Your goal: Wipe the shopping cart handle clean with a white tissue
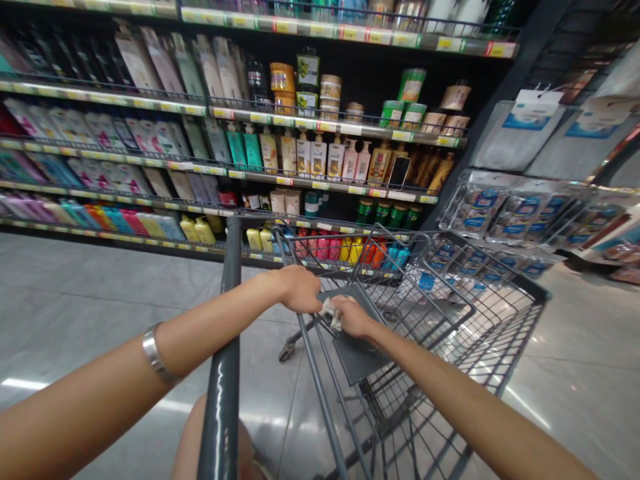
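A grey wire shopping cart (500,333) stands in front of me, with its thick dark handlebar (227,373) on the near left. My left hand (300,288) is closed over the cart's inner rail, past the handlebar; what its fingers hold is hidden. Just right of it, my right hand (354,317) pinches a crumpled whitish cloth or tissue (331,312). The cloth lies between the two hands, close to the left fingertips. Beneath them is a flat dark grey panel (363,360), part of the cart's folding seat.
Shelves (325,120) of bottles and jars run across the back. Hanging packs (480,200) in clear and blue-labelled wrapping jut out at the right, close to the cart's far end. A cart wheel (287,351) rests on the grey tiled floor (100,287).
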`<act>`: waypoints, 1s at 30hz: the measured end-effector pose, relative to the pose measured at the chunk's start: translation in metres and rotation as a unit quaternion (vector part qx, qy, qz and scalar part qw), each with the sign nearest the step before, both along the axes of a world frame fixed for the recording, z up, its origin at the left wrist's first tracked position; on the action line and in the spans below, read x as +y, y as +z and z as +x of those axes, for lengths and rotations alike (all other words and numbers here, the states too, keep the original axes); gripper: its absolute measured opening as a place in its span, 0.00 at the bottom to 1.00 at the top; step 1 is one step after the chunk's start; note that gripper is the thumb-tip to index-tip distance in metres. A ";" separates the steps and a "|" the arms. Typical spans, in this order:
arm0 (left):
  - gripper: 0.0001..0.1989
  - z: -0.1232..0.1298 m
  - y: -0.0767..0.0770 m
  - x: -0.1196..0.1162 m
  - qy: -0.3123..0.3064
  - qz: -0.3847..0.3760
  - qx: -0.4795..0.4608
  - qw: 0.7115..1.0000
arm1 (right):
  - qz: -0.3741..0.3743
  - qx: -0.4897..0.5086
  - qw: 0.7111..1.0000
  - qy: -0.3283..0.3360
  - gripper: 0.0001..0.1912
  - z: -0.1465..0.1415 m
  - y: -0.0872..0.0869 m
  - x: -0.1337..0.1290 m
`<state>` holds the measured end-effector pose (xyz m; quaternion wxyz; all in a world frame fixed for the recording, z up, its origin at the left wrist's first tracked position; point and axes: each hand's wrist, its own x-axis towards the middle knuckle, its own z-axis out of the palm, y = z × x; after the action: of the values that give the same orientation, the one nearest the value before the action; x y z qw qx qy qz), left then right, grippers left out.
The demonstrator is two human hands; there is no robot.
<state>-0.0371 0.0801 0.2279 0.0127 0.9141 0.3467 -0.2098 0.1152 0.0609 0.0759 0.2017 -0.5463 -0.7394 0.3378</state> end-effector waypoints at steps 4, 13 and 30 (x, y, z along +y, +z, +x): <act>0.20 0.000 0.000 0.003 -0.002 -0.004 0.008 1.000 | 0.037 -0.228 0.965 0.121 0.33 -0.001 -0.001 -0.029; 0.18 0.002 -0.002 0.004 -0.026 0.001 0.029 0.999 | -0.045 -0.097 0.992 -0.072 0.17 -0.012 -0.008 -0.058; 0.18 0.003 0.001 0.000 -0.026 0.009 0.041 0.999 | -0.174 0.496 0.832 -0.178 0.10 -0.028 0.039 -0.021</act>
<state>-0.0345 0.0803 0.2294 -0.0157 0.9136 0.3246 -0.2444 0.0868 0.0399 0.1147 0.4996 -0.4539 -0.3595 0.6443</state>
